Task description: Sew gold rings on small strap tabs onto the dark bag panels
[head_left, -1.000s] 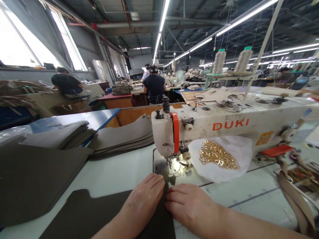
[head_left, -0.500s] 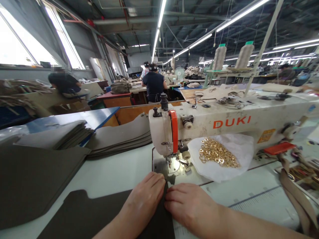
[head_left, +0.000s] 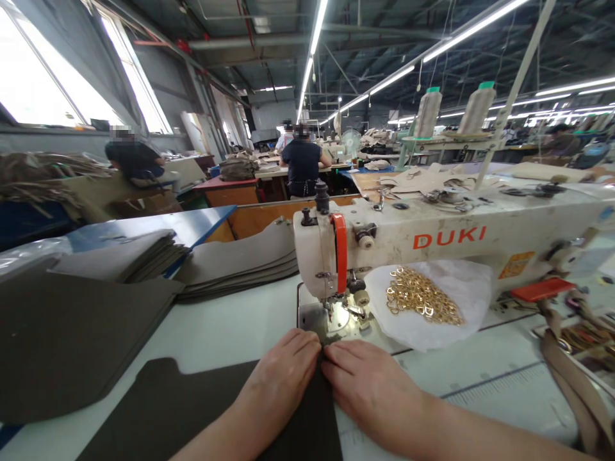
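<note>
Under the fingers [head_left: 306, 349], dark fabric [head_left: 192, 397]

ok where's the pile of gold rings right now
In the head view, right of centre, the pile of gold rings lies on white sheeting under the arm of the sewing machine, farther out than the right hand.

1. Left hand [head_left: 287, 371]: lower middle of the frame, back upward, fingers bent and together.
2. Right hand [head_left: 362, 381]: just beside it, fingers curled leftward.
3. Bare left forearm [head_left: 223, 430] enters bottom centre-left; bare right forearm [head_left: 473, 426], lower right.
</note>
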Tool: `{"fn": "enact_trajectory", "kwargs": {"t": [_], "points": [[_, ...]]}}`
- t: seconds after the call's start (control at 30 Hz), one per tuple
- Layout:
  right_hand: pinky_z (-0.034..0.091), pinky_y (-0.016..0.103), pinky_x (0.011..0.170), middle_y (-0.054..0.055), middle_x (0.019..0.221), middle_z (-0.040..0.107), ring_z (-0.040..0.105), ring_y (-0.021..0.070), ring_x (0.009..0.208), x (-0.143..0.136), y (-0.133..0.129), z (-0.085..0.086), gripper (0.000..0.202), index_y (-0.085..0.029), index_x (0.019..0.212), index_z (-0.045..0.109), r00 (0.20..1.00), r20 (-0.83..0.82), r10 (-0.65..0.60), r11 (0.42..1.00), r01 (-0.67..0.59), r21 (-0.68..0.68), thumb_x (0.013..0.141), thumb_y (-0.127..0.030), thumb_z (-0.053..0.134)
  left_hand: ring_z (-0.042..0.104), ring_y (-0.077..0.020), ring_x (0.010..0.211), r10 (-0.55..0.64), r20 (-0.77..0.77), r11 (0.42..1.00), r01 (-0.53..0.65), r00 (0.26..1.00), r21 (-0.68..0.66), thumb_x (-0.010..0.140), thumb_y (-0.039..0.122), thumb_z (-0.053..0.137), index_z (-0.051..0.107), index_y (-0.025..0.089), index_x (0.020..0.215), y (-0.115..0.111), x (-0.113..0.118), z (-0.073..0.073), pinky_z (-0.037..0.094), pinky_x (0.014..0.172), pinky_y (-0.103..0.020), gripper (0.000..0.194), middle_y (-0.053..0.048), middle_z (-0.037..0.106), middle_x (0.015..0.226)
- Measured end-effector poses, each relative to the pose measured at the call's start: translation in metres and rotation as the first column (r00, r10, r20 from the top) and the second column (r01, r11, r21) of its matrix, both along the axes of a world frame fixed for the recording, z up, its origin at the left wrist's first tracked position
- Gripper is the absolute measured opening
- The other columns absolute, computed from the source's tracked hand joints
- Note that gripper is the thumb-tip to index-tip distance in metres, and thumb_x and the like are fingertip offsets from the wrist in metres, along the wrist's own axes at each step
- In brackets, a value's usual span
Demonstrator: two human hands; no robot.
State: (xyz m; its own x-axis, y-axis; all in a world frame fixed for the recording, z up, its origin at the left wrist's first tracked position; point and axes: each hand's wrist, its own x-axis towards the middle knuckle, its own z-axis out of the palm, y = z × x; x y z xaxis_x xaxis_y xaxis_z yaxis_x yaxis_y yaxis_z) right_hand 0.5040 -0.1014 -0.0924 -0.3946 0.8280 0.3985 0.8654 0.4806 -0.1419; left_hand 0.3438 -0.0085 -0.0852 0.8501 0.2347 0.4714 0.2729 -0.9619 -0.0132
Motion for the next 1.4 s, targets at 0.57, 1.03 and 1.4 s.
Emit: {"fn": "enact_trajectory", "kwargs": {"t": [0.57,1.03,1.4], "points": [[0.047,0.036,0.086,0.012,0.101,0.066,0.058,0.023,0.095,0.011,0.015,0.013,0.008,-0.01,0.091,0.063,0.967,0.252,0.038,0.999,-0.046,0.028,0.087,-0.014,0.057,0.065,-0.0185,0.08,0.012,0.108,0.995,-0.001,0.994,-0.102,0.087,0.004,0.043,0.062,0.015,0.091,0.007,0.008,-0.001,0.058,0.074,-0.033,0.023,-0.007,0.069,0.087],[0.046,0.036,0.086,0.012,0.105,0.063,0.056,0.0235,0.1,0.032,0.035,0.004,0.007,-0.011,0.093,0.059,0.987,0.16,-0.02,1.0,0.021,-0.002,0.086,-0.01,0.056,0.066,-0.0183,0.081,-0.035,0.146,0.995,0.049,0.989,-0.093,0.092,0.01,0.039,0.063,0.016,0.086,0.041,0.031,-0.006,0.057,0.076,-0.031,0.026,-0.006,0.071,0.085],[0.049,0.036,0.079,0.012,0.102,0.064,0.058,0.0241,0.096,0.032,0.037,0.007,0.008,-0.011,0.092,0.059,0.985,0.169,-0.028,0.999,0.033,-0.027,0.084,-0.009,0.058,0.066,-0.0177,0.082,-0.017,0.162,0.987,0.043,0.987,-0.155,0.092,0.013,0.04,0.064,0.018,0.088,0.045,0.031,-0.011,0.057,0.077,-0.031,0.024,-0.005,0.071,0.086]]}}
